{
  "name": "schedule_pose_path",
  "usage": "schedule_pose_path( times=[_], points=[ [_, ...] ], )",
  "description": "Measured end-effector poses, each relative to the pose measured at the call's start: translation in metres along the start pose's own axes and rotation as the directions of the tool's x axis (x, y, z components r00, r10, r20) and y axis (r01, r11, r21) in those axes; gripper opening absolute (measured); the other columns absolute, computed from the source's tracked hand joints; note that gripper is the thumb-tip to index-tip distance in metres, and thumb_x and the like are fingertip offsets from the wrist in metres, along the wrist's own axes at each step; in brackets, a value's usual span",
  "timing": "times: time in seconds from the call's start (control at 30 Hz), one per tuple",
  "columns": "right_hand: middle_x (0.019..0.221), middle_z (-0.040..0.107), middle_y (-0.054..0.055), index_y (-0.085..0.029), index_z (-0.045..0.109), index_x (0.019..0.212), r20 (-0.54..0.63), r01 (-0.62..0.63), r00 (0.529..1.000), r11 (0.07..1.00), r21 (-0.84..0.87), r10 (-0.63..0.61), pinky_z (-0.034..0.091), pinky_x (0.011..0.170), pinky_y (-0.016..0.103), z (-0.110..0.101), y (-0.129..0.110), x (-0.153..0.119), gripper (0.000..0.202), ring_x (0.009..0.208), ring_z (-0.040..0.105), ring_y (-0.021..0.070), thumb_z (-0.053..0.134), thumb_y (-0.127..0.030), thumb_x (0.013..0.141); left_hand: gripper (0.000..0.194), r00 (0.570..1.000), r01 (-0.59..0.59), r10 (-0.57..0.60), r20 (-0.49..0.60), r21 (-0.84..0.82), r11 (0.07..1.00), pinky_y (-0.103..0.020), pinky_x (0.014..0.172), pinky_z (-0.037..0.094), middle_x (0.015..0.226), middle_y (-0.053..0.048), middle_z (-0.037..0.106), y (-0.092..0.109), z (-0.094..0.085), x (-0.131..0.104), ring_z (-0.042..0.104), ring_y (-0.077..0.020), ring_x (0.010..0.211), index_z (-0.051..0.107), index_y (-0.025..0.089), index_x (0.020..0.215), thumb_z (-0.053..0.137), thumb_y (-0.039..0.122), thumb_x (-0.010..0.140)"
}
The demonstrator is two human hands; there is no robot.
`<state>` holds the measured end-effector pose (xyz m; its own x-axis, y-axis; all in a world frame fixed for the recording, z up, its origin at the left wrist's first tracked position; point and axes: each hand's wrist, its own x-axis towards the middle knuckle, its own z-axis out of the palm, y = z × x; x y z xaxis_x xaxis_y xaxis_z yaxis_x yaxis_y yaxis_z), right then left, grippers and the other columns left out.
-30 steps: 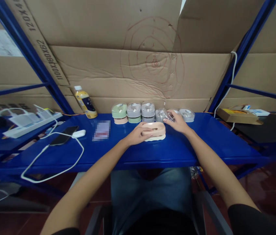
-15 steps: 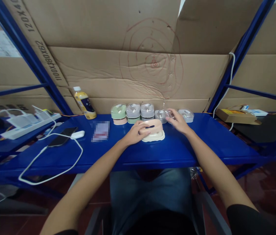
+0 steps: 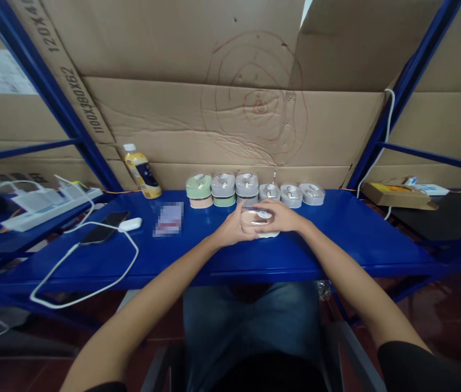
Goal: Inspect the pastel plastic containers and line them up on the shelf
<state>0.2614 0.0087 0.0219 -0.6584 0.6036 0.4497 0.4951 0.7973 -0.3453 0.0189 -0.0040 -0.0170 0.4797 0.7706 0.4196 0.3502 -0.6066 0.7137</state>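
Note:
Between my two hands is a pink box (image 3: 253, 217) with a clear lid and a round white sticker on top. My left hand (image 3: 232, 226) is wrapped round its left side, and my right hand (image 3: 282, 216) grips its right and back side. Under the box, the edge of a cream-coloured piece (image 3: 269, 234) shows on the blue table (image 3: 295, 261). Just behind my hands stands a row of clear-lidded boxes, among them a green one (image 3: 198, 188) on a pink one and a grey one (image 3: 312, 194) at the right end.
A yellow bottle (image 3: 142, 173) stands at the back left, with a flat printed packet (image 3: 168, 219) near it. Farther left lie a phone (image 3: 105, 228), a white cable and a power strip (image 3: 50, 209). An open cardboard box (image 3: 399, 196) is at the right.
My right hand has come from the back row to the pink box, which now has a clear lid on it. My left hand has shifted slightly right and holds its side.

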Motion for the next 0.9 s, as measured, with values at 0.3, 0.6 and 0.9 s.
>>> schedule_pose_path(
  times=[0.3,0.6,0.9],
  points=[
    [0.115,0.067,0.009,-0.030,0.061,0.147,0.092,-0.015,0.996,0.999,0.034,0.012,0.053,0.099,0.048,-0.001,0.002,0.001,0.078,0.105,0.064,0.0282,0.085,-0.057,0.078,0.133,1.000,0.024,-0.025,0.019,0.061,0.998,-0.057,0.114,0.048,0.161,-0.022,0.043,-0.006,0.006,0.000,0.051,-0.0413,0.144,0.009,0.024,0.167,0.093,0.043,0.066],
    [0.127,0.067,0.013,-0.026,0.045,0.159,0.141,-0.085,0.987,0.996,0.010,0.083,0.052,0.104,0.053,-0.001,0.007,-0.012,0.105,0.116,0.064,0.0336,0.089,-0.059,0.070,0.124,0.999,0.011,-0.016,0.036,0.137,0.991,-0.061,0.114,0.045,0.150,-0.021,0.055,-0.011,-0.010,0.002,0.055,-0.0437,0.138,0.027,0.020,0.161,0.095,0.053,0.062],
    [0.147,0.063,0.011,-0.025,0.060,0.146,-0.246,-0.082,0.963,0.990,0.115,0.108,0.044,0.116,0.052,-0.033,0.019,-0.014,0.083,0.134,0.060,0.0339,0.085,-0.053,0.072,0.092,0.952,-0.144,0.122,-0.282,-0.060,0.988,-0.056,0.113,0.049,0.141,-0.019,0.058,-0.012,-0.011,0.006,0.064,-0.0324,0.129,0.032,0.022,0.153,0.084,0.042,0.080]
  ],
)
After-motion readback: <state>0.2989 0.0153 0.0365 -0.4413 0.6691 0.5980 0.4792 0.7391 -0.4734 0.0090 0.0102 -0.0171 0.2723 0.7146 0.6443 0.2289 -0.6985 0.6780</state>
